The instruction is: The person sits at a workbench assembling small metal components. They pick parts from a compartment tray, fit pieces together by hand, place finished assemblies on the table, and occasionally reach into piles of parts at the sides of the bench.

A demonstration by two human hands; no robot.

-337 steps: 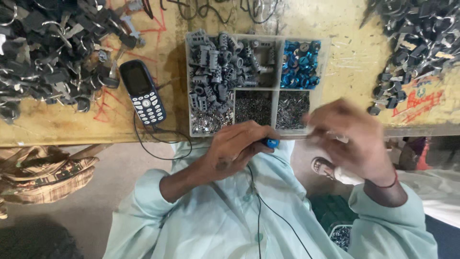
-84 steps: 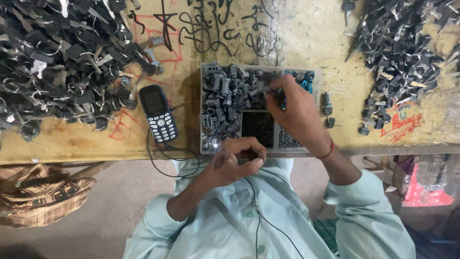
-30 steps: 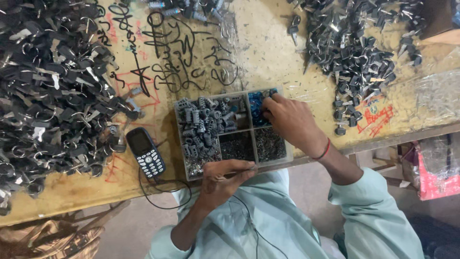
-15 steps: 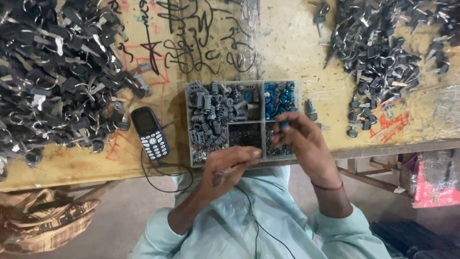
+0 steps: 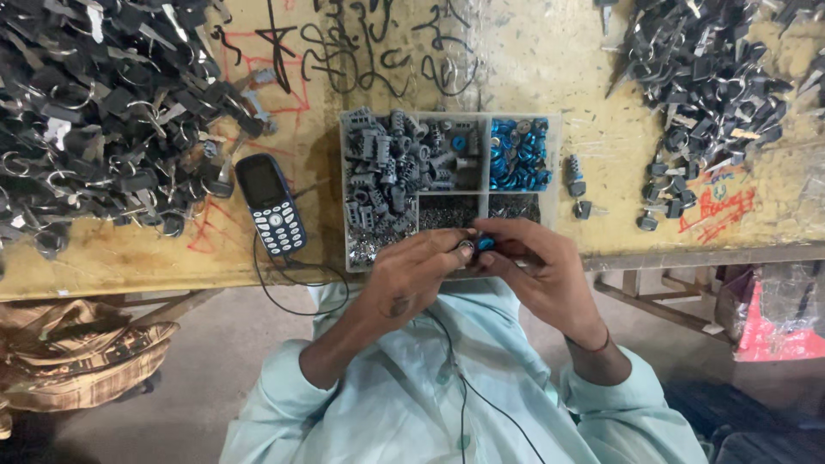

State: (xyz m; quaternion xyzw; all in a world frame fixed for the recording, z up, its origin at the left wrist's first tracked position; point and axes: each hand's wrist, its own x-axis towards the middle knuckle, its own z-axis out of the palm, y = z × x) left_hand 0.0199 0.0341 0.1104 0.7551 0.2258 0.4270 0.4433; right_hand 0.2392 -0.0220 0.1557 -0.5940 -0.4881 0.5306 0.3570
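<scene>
Overall, your workbench (image 5: 481,77) is a worn yellow board marked with black and red scribbles, and it fills the upper part of the head view. On its left lies a broad heap of dark keys and rings (image 5: 94,112); a second, smaller heap (image 5: 722,77) sits at the upper right, well apart from the first. Between them, at the near edge of the board, stands a clear compartment tray (image 5: 447,185): its large left section holds grey lock cylinders (image 5: 391,172), the upper right section holds blue caps (image 5: 518,155), and the two lower sections hold fine dark metal bits, too small to identify. Just left of the tray lies a dark keypad phone (image 5: 271,204), with a black cable running from it over the table edge. A few loose grey cylinders (image 5: 577,185) rest just right of the tray. Your left hand (image 5: 412,279) and your right hand (image 5: 537,271) meet over the near edge of the tray, fingertips touching. Both hands are closed in a pinch on one small piece, a metal cylinder with a blue cap (image 5: 475,247), held between them just above the tray's lower sections. How the two parts sit together is hidden by your fingers.
</scene>
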